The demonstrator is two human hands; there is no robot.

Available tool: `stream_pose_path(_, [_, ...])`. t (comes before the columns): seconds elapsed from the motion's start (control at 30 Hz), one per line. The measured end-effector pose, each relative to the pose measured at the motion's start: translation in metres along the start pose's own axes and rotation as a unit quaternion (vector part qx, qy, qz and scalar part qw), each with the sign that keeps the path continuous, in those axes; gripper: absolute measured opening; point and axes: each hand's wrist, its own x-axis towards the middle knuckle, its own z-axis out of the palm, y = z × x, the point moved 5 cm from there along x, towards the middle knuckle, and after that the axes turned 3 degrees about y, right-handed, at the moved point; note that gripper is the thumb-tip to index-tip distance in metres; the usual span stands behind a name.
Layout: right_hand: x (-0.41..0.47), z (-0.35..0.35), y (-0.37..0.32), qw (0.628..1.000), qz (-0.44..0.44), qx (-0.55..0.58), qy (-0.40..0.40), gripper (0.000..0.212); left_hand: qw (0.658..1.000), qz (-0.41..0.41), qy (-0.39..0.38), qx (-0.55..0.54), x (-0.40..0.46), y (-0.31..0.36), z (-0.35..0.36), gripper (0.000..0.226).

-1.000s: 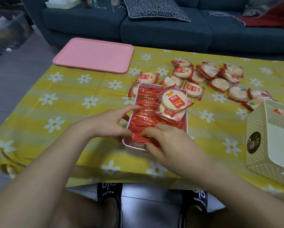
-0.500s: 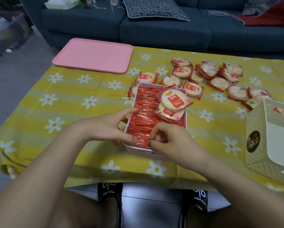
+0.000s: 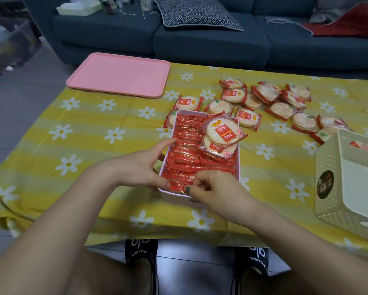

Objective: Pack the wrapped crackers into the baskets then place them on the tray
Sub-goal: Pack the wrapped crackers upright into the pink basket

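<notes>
A pale pink basket [image 3: 174, 199] stands near the table's front edge, filled with several upright red-wrapped crackers [image 3: 187, 145]. Two flat cracker packs [image 3: 221, 133] lie on top at its right. My left hand [image 3: 140, 169] rests on the basket's left rim, forefinger stretched along the packs and thumb at the near corner. My right hand [image 3: 213, 186] is at the near rim, its curled fingers pinching the edge of the nearest pack. Several loose packs [image 3: 281, 103] lie scattered behind and to the right. The pink tray [image 3: 119, 75] sits at the far left.
A cream basket [image 3: 328, 167] stands tilted at the right edge with one pack visible inside. The table carries a yellow cloth with daisies [image 3: 68, 165]. A dark blue sofa [image 3: 210, 41] runs behind it. My feet in black slippers show below the table edge.
My right hand has drawn back from lying flat over the near packs and curled its fingers at the near rim. The left hand has stayed on the left rim.
</notes>
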Motion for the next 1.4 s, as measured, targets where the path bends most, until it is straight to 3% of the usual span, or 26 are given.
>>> stream_pose_path(0.3, [0.008, 0.000, 0.004, 0.998, 0.045, -0.009, -0.047, 0.029, 1.000, 0.004, 0.005, -0.003, 0.000, 0.005, 0.005, 0.121])
stream_pose_path(0.6, [0.010, 0.000, -0.001, 0.983, 0.104, 0.021, -0.147, 0.025, 0.999, 0.003, -0.012, -0.041, 0.004, 0.011, 0.014, 0.120])
stream_pose_path(0.8, [0.010, -0.008, -0.001, 0.982, 0.137, 0.089, -0.091, 0.034, 0.999, 0.007, -0.017, -0.042, 0.007, 0.008, 0.014, 0.119])
stream_pose_path(1.1, [0.014, -0.007, 0.004, 0.975, 0.140, 0.137, -0.106, 0.040, 0.999, 0.011, -0.025, -0.036, 0.010, 0.003, 0.015, 0.123])
stream_pose_path(1.27, [0.013, -0.002, 0.002, 0.960, 0.134, 0.198, -0.145, 0.023, 1.000, 0.017, -0.018, -0.009, 0.016, -0.003, 0.016, 0.124])
stream_pose_path(1.4, [0.013, 0.000, 0.001, 0.945, 0.154, 0.247, -0.146, 0.025, 1.000, 0.006, -0.004, 0.024, 0.020, -0.005, 0.015, 0.127])
